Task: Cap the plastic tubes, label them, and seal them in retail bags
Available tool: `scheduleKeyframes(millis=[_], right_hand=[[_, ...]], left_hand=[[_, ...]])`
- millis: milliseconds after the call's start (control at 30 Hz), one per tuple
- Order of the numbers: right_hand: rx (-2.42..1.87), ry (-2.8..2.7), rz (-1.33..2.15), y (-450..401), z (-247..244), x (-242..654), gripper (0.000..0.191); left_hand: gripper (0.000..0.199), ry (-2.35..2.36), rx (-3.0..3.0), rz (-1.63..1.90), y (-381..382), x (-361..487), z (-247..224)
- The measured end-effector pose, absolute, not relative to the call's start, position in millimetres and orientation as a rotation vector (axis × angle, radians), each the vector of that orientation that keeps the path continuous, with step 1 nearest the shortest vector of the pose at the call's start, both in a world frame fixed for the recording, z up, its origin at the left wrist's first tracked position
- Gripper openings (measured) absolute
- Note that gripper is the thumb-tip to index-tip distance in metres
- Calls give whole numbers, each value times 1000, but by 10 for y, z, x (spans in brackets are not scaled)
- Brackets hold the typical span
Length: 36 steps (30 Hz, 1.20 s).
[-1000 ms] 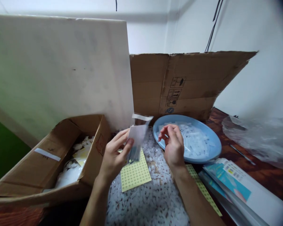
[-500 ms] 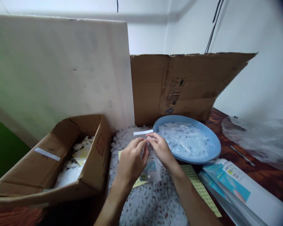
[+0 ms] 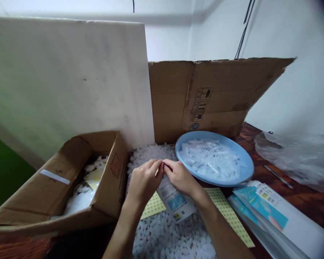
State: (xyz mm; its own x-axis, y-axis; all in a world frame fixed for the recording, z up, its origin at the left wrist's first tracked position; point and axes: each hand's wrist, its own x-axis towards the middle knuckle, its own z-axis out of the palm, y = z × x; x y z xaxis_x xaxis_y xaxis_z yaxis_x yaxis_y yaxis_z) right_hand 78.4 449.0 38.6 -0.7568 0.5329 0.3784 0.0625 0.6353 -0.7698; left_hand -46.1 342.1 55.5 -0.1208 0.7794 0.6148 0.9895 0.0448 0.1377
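My left hand [image 3: 144, 181] and my right hand [image 3: 181, 177] meet over the middle of the work area, thumbs and fingertips pinched together. Between them they grip the top edge of a clear plastic packet [image 3: 176, 203], which slants down under my right hand. A card with a blue printed picture shows through it. The pinched edge is mostly covered by my fingers. Beneath the packet lies a yellow sheet of small round stickers [image 3: 153, 207]. Both rest on a spread of small translucent white pieces [image 3: 164, 239].
To the left stands an open cardboard box [image 3: 108, 194] with white and yellow scraps inside. A blue basin [image 3: 248, 172] of clear small packs is at back right. Another sticker sheet [image 3: 229, 217], printed packets [image 3: 288, 219], a thin metal rod [image 3: 278, 176] and crumpled plastic [image 3: 299, 154] lie on the right.
Both hands have shifted slightly left and down. The white strip beyond my fingertips is out of sight. The packet has swung, and its blue picture shows more clearly.
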Motion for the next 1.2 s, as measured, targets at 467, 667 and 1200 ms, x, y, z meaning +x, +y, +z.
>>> scheduleKeyframes(millis=[467, 667, 1200], right_hand=[[-388, -2293, 1093, 4478, 430, 796, 28], [-410, -2232, 1224, 4519, 488, 840, 25], [-542, -1981, 1391, 4768, 480, 1029, 32]], left_hand=[[14, -2061, -1728, -753, 3402, -523, 567], [14, -2095, -1658, -1086, 3346, -588, 684], [28, -2422, -1047, -1513, 2702, -708, 1343]])
